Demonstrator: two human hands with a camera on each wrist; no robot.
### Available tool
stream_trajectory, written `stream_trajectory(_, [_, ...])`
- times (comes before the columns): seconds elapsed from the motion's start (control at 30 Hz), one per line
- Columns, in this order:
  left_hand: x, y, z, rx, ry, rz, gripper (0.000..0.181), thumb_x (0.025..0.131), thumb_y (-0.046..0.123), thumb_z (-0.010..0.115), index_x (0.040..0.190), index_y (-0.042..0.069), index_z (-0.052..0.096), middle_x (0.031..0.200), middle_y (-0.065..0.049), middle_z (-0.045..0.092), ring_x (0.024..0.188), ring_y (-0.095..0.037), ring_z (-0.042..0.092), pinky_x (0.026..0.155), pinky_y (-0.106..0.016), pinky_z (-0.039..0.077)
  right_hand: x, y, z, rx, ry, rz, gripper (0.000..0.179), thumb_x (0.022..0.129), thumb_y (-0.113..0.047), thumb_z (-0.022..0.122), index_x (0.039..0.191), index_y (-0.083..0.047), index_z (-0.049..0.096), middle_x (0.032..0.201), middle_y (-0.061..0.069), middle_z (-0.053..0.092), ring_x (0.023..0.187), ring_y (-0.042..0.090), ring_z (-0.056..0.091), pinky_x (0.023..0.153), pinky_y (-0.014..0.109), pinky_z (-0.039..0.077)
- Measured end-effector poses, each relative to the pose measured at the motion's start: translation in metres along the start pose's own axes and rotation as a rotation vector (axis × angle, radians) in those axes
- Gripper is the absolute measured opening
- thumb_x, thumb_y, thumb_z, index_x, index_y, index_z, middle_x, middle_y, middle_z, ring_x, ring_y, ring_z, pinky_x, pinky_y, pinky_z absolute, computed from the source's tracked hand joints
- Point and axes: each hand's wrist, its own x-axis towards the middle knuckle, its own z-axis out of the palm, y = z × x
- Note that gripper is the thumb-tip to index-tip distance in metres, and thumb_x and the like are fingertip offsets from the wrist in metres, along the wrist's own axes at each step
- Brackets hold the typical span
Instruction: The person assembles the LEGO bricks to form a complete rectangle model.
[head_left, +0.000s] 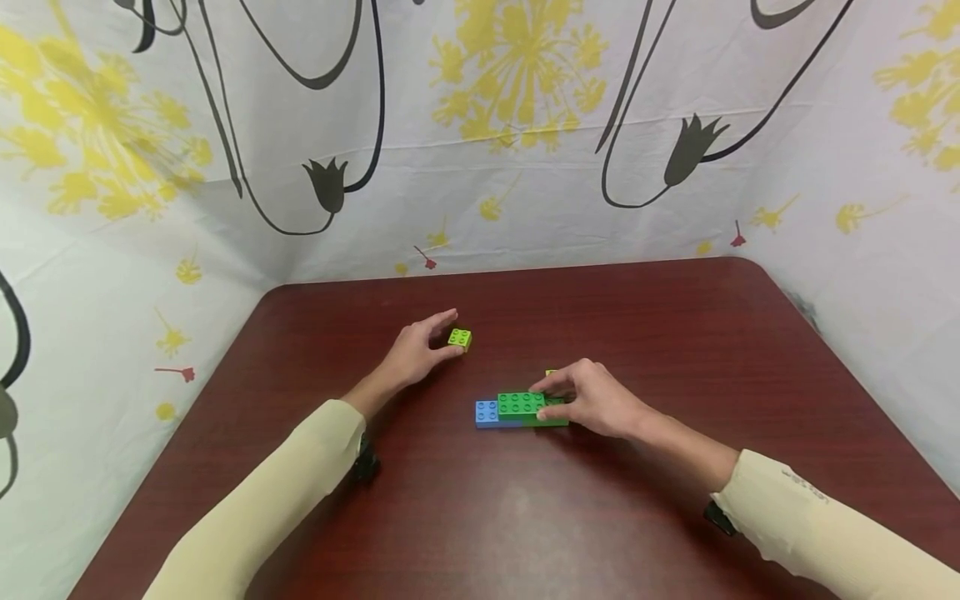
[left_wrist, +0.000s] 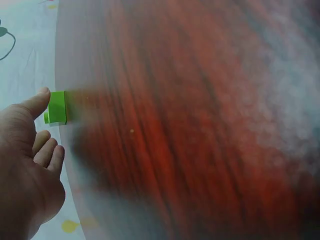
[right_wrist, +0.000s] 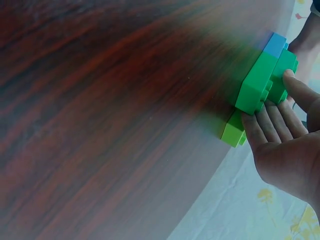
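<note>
My left hand point(head_left: 415, 352) is at a small lime-green toy brick point(head_left: 460, 337) on the table. In the left wrist view the thumb lies against the lime brick point(left_wrist: 57, 108), while the other fingers stay apart from it. My right hand point(head_left: 602, 400) pinches a green brick point(head_left: 517, 404) between thumb and fingers. This brick sits on top of a blue brick point(head_left: 486, 414) and a lower green brick point(right_wrist: 256, 84), which lie end to end. Behind them, partly hidden by the right hand, is another lime brick point(right_wrist: 233, 130).
A dark red wooden table point(head_left: 525, 517) carries all the bricks. White cloth point(head_left: 525, 217) printed with yellow and grey flowers hangs behind the table and along its sides. Both forearms wear pale yellow sleeves point(head_left: 285, 475), with dark bands point(head_left: 722, 518) under the wrists.
</note>
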Motion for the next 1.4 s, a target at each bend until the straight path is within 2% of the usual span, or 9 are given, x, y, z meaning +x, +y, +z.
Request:
stream_trajectory(0.23, [0.002, -0.003, 0.004, 0.033, -0.012, -0.007, 0.067, 0.102, 0.026, 0.074, 0.161, 0.012, 0.046, 0.16, -0.005, 0.053, 0.149, -0.023, 0.047, 0.12, -0.047, 0.04, 0.0, -0.001, 0.0, -0.012, 0.007, -0.01, 0.033, 0.087, -0.01, 0.089, 0.119, -0.006, 0.081, 0.119, 0.009, 0.077, 0.115, 0.027, 0.072, 0.084, 0.033, 0.061])
stream_trajectory(0.53, [0.001, -0.001, 0.007, 0.027, -0.006, -0.014, 0.056, 0.103, 0.022, 0.073, 0.156, 0.014, 0.055, 0.154, -0.004, 0.059, 0.146, -0.023, 0.05, 0.119, -0.048, 0.041, 0.0, -0.001, 0.0, -0.01, 0.011, -0.003, 0.033, 0.087, -0.009, 0.09, 0.119, -0.007, 0.081, 0.119, 0.008, 0.077, 0.124, 0.031, 0.068, 0.087, 0.036, 0.061])
stream_trajectory(0.67, [0.0, -0.001, 0.007, 0.021, -0.004, -0.017, 0.053, 0.103, 0.021, 0.073, 0.154, 0.015, 0.058, 0.151, -0.004, 0.062, 0.144, -0.023, 0.052, 0.118, -0.048, 0.043, 0.0, 0.0, 0.0, -0.01, 0.01, -0.01, 0.034, 0.087, -0.009, 0.09, 0.119, -0.006, 0.081, 0.118, 0.008, 0.077, 0.12, 0.029, 0.07, 0.086, 0.035, 0.061])
stream_trajectory(0.8, [0.0, 0.0, 0.006, 0.02, -0.008, -0.023, 0.051, 0.103, 0.022, 0.073, 0.152, 0.015, 0.06, 0.149, -0.004, 0.063, 0.142, -0.023, 0.054, 0.116, -0.047, 0.045, 0.0, 0.0, 0.0, -0.015, 0.009, -0.011, 0.034, 0.087, -0.01, 0.089, 0.119, -0.006, 0.081, 0.119, 0.009, 0.077, 0.114, 0.026, 0.072, 0.085, 0.035, 0.061])
stream_trajectory(1.03, [-0.002, 0.002, 0.001, 0.009, -0.013, -0.035, 0.048, 0.101, 0.022, 0.076, 0.147, 0.016, 0.064, 0.148, -0.006, 0.064, 0.139, -0.024, 0.058, 0.115, -0.046, 0.047, -0.001, -0.001, 0.0, -0.012, 0.017, 0.004, 0.033, 0.087, -0.01, 0.09, 0.119, -0.008, 0.081, 0.121, 0.009, 0.077, 0.125, 0.032, 0.067, 0.09, 0.039, 0.061])
stream_trajectory(1.17, [-0.006, 0.002, -0.002, 0.002, -0.021, -0.043, 0.047, 0.099, 0.022, 0.078, 0.144, 0.016, 0.066, 0.145, -0.007, 0.066, 0.133, -0.024, 0.063, 0.112, -0.045, 0.049, -0.001, -0.001, 0.0, -0.01, 0.015, 0.007, 0.033, 0.087, -0.01, 0.089, 0.119, -0.008, 0.081, 0.12, 0.008, 0.077, 0.122, 0.031, 0.069, 0.089, 0.039, 0.061])
stream_trajectory(1.4, [-0.013, 0.005, -0.007, -0.021, -0.047, -0.017, 0.045, 0.098, 0.02, 0.08, 0.141, 0.013, 0.068, 0.137, -0.006, 0.07, 0.124, -0.022, 0.068, 0.107, -0.043, 0.054, -0.001, -0.001, 0.0, -0.007, 0.012, -0.001, 0.032, 0.087, -0.01, 0.089, 0.119, -0.007, 0.081, 0.116, 0.005, 0.078, 0.129, 0.035, 0.065, 0.093, 0.043, 0.06])
